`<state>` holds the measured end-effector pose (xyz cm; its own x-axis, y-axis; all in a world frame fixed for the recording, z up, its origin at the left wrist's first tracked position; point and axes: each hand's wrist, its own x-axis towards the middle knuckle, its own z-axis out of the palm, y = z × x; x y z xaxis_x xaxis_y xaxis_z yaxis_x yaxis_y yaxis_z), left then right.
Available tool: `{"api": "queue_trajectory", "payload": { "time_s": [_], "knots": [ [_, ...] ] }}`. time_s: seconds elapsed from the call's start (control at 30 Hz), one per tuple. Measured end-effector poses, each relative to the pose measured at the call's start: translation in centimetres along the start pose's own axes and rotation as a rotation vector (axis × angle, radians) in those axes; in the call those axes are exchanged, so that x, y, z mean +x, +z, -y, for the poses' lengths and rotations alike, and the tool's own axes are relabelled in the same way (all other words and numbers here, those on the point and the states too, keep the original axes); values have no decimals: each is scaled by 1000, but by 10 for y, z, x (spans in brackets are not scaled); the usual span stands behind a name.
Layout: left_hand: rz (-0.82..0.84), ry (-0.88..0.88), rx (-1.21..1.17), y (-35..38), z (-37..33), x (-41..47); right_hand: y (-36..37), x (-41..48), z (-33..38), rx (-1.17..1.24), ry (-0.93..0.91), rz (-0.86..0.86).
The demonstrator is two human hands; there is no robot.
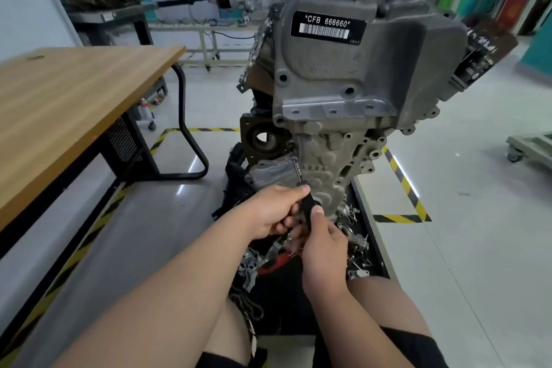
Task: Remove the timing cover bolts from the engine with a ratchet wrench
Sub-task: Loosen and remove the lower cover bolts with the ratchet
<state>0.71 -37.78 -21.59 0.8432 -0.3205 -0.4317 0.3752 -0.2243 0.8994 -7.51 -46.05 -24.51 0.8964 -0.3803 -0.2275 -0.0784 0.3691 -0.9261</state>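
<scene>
The engine point(343, 75) stands upright on its end at the middle of the view, filling the 12 o'clock half. A black label point(328, 24) on its upper housing reads "*CFB 666660*" over a barcode. Below the housing, toward 6 o'clock, lies the grey, ribbed timing cover point(328, 158), with bolt bosses around its edge.

The ratchet wrench point(297, 172) lies against the cover's 9 o'clock edge. Its slim metal shank runs up toward 12 o'clock, and its head sits at the cover's rim. Whether the head is on a bolt cannot be told. Its black handle drops toward 5 o'clock into both hands.

The left hand point(273, 212) grips the handle from the 9 o'clock side, fingers curled under and thumb laid on top. The right hand point(324, 245) grips just below it, at 5 o'clock from the left hand, with its thumb pressed on the handle and its fingers wrapped beneath.

Under the hands, at 6 o'clock from the engine, a black tray point(375, 236) holds loose metal parts and a red-handled tool point(273, 266). A wooden tabletop point(74, 98) stretches out at 9 o'clock from the engine, well apart from it. Yellow-and-black striped tape point(403, 182) marks the grey floor point(478, 188) at 3 o'clock from the cover.
</scene>
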Motion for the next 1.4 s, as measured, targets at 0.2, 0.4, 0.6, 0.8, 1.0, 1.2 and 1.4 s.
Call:
{"api": "queue_trajectory", "payload": {
  "time_s": [0.2,0.4,0.6,0.8,1.0,1.2,1.4],
  "knots": [
    [59,39,-142,-2,9,10,-1,5,-5,168,158,98],
    [-42,108,-188,-2,25,20,-8,5,-13,-1045,-436,11],
    [-3,139,-221,-9,26,17,17,-5,-14,-595,-298,-72],
    [172,108,-215,-22,23,13,40,-9,0,485,220,-116],
    [44,149,-270,-11,23,14,16,-5,-9,-740,-580,-115],
    [-9,159,-191,-5,24,15,-4,8,-11,-880,-711,-65],
    [185,124,-262,-14,20,11,17,2,-5,379,193,-17]
  ]
}}
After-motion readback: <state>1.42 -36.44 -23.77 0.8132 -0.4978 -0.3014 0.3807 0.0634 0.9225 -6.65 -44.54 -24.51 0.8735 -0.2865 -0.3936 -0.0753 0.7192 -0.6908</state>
